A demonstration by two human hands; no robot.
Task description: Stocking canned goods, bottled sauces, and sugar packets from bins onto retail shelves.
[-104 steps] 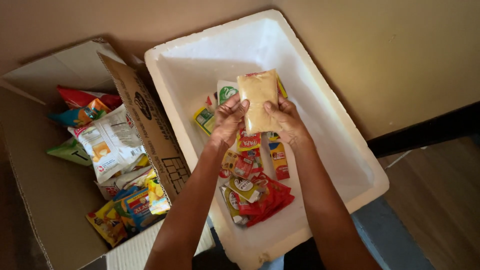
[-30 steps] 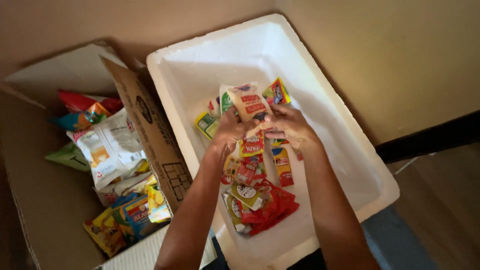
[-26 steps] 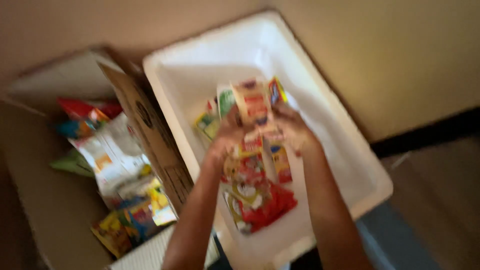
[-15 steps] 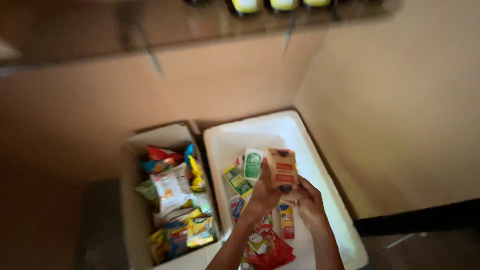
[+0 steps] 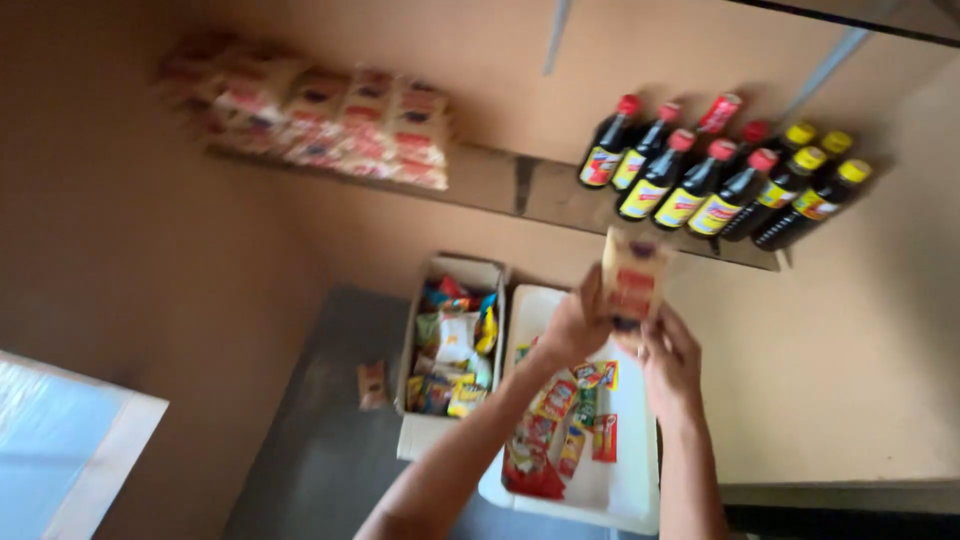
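Both hands raised, holding one packet (image 5: 633, 285) up in front of the wall shelf (image 5: 520, 190). Packet: flat, upright, pale tan with a red band across the middle and dark marks top and bottom; print too blurred to make out. Left hand (image 5: 575, 325) grips its lower left edge, fingers closed round it. Right hand (image 5: 668, 360) sits at its lower right, fingers curled up against the bottom edge; looks like it holds too, but the contact is smeared by motion blur.

Packet is above the white foam box (image 5: 625, 490), at shelf height, just left of and below the dark bottles (image 5: 715, 180). Bottles stand in rows on the right part of the shelf, red caps on the left ones, yellow caps on the right ones, yellow-red labels. Far left on the shelf: stacked packets (image 5: 320, 120) in tan and red, very blurred.

Foam box holds a loose scatter of red, yellow and green sachets (image 5: 560, 430). Just left of it, touching, an open cardboard box (image 5: 425, 440) full of mixed colourful snack bags (image 5: 450, 350). One small packet (image 5: 372, 385) lies alone on the grey floor left of the cardboard box.

Forearms cut off at the bottom edge. Pale panel (image 5: 60, 440) at near left, cropped, can't tell what it is. Whole frame soft.
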